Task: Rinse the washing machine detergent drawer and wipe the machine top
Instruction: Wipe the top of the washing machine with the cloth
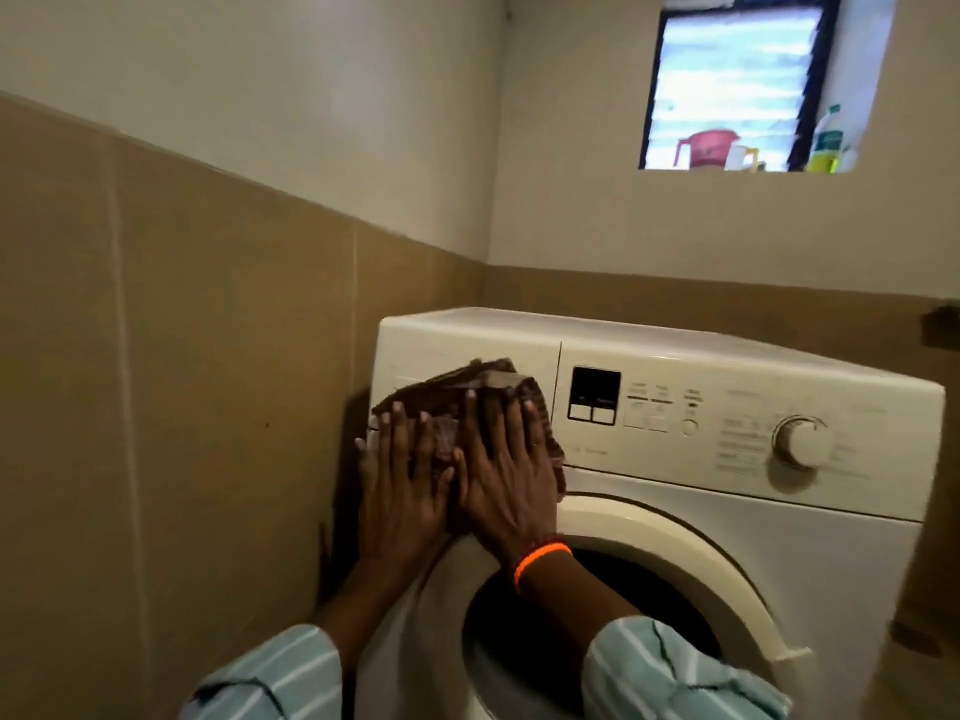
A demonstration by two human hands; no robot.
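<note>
Detergent drawer: its front panel (415,387) sits at the upper left of the washing machine's face, left of the display; it looks pushed in flush, and most of it is hidden behind the cloth. Whether it has been rinsed cannot be told from this view.
Cloth: a dark brown folded cloth (467,387) is pressed flat against the drawer front, its upper edge reaching toward the top rim, its right edge hanging just beside the panel seam.
Left hand: the left hand (400,491) lies open, fingers spread, palm flat on the cloth's lower left, its outer edge at the machine's left corner.
Right hand: the right hand (506,475) is open too, fingers spread and flat on the cloth, touching the left hand at the thumb side; an orange band (540,558) circles the wrist. Neither hand grips; both press.
Machine top: the white top (597,330) shows bare and dry-looking, with nothing on it; the cloth is not on it.
Control panel: display (595,394) and dial (802,441) lie to the right, untouched.
Door: the round door opening (597,615) is dark below the hands.
Progress: judging by this, the drawer is back in place and its front is being wiped; the top probably remains to be wiped.
Surroundings: tiled wall (182,356) to the left, window (737,80) above with jugs on its sill.
</note>
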